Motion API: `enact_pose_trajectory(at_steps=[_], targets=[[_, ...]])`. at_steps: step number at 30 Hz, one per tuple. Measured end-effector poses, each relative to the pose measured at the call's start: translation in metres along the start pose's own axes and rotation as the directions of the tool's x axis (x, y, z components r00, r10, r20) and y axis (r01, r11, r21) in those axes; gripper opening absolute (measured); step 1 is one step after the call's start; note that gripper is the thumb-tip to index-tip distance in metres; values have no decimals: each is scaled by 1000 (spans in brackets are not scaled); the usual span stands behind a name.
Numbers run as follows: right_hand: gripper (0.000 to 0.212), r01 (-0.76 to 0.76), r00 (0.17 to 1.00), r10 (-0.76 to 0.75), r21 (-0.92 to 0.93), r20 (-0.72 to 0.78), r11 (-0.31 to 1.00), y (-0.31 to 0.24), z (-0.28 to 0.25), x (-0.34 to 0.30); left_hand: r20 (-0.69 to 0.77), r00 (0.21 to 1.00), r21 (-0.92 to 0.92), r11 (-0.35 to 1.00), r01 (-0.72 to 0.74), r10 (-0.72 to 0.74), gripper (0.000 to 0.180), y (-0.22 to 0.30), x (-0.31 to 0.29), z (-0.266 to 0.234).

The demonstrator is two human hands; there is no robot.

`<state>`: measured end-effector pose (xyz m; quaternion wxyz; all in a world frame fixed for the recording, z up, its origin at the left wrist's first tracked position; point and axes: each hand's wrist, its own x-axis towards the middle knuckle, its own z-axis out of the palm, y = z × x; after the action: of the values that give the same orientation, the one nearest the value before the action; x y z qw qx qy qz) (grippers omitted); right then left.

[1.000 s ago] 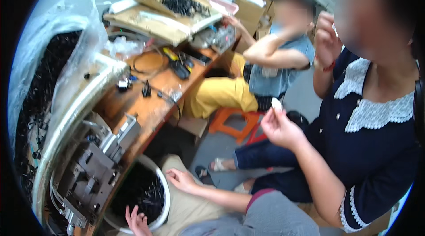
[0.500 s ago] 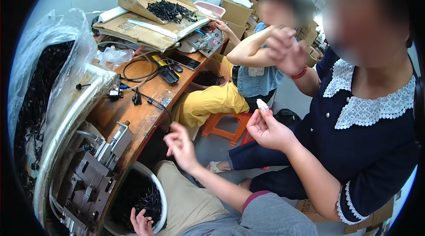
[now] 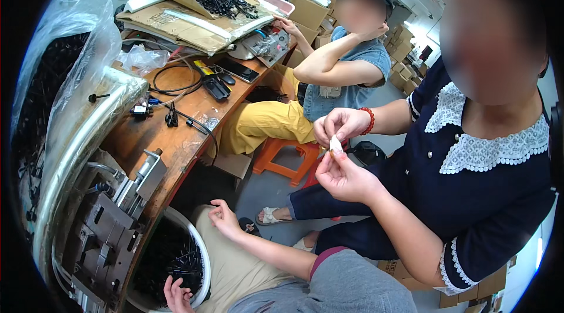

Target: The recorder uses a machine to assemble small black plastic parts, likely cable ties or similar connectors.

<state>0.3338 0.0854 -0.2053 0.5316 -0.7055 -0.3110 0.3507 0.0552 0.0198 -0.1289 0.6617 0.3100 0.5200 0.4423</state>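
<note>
My right hand hovers at my beige trouser leg, fingers loosely bent and apart, nothing in it. Low in the picture, my left hand is beside the white tub, its fingers slightly curled and spread; no object shows in it. Many thin black plastic parts fill the tub. To the right stands a person in a dark top with a lace collar, whose two hands pinch a small white piece between the fingertips.
A metal fixture sits on the wooden bench with yellow-handled pliers, a phone and cables. Black parts fill a plastic-lined container and a cardboard box. Another person sits behind, near an orange stool.
My right hand has lowered toward my leg. The standing person's raised hand has come down to the white piece, joining the other. The seated person's hand is now seen at the head.
</note>
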Motion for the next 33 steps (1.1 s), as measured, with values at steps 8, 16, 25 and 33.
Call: enact_pose_trajectory(at_steps=[8, 16, 25, 33], targets=[[39, -10, 996, 23, -141, 87, 990, 15, 8, -10, 10, 1000, 13, 1000, 23, -23, 40, -3, 3, -3], [38, 13, 996, 2, -179, 85, 984, 8, 7, -13, 52, 998, -77, 996, 46, -42, 39, 9, 6, -5], [32, 69, 998, -70, -214, 3, 974, 13, 7, -12, 60, 998, -31, 999, 28, -26, 37, -10, 17, -12], [32, 66, 998, -61, -198, 32, 978, 5, 8, -18, 39, 998, -44, 998, 41, -39, 35, -1, 8, -14]])
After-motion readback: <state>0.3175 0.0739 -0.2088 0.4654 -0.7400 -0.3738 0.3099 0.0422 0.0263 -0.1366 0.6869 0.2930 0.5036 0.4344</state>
